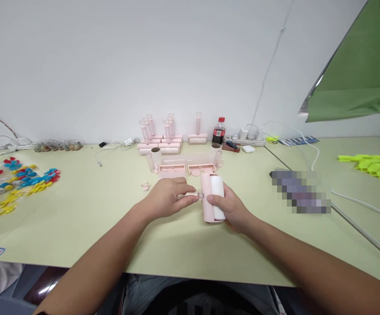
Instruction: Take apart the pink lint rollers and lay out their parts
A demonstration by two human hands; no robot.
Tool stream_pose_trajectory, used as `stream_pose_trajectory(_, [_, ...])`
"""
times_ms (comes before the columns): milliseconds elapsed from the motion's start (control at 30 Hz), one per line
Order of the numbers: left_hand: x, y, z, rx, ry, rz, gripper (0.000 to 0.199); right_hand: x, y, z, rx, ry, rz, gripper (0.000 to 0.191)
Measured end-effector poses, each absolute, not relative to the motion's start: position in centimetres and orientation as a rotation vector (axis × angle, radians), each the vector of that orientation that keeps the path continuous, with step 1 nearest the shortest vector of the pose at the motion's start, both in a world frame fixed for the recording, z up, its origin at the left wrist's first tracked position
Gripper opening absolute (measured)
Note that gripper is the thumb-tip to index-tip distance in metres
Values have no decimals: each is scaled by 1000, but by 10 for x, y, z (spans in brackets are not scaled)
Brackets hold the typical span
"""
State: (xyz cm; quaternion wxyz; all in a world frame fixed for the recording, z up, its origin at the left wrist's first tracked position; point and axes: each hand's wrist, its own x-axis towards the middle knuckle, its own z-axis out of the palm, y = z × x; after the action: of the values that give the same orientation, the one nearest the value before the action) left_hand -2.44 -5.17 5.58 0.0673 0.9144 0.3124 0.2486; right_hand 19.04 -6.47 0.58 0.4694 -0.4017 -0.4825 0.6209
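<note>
- Misalignment: the slim, clear plastic handle (188, 195) may skew or slip if pushed off-axis against the pale pink plastic roller housing (207, 212). Whether its tip is seated or merely touching cannot be told.
- Roll damage: the white cylindrical roll (219, 205) could dent or shift if the thumb presses too hard.
- Disturbance: the small pale pink plastic piece (145, 187), loose near the left wrist, could be knocked by a sweep of that arm.
- Left hand (163, 197): closed to a pinch, thumb and fingers gripping the handle.
- Right hand (235, 209): partly closed around the housing and roll, thumb across the front.
- Location: the housing, roll inside, is held above the pale green tabletop (176, 251), nearer the wearer than the open pink plastic casings (172, 173).
</note>
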Motion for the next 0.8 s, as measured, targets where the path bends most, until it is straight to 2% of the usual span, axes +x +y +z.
stream_pose_trajectory(400, [-20,-52,49,2799,1006,686,33,182,-71,12,-1124,-1104,1500,57])
stream_pose_trajectory(500, [-15,-50,44,2499,980,840,29,186,-71,20,-1016,-1012,1667,55])
stream_pose_trajectory(600, [0,-53,35,1948,881,1102,35,190,-73,28,-696,-1034,1934,59])
stream_pose_trajectory(700, [19,-60,22,1581,724,1159,42,188,-75,23,-541,-1269,1976,40])
stream_pose_trajectory(800, [26,-61,18,1643,709,997,38,183,-74,11,-625,-1474,1840,30])
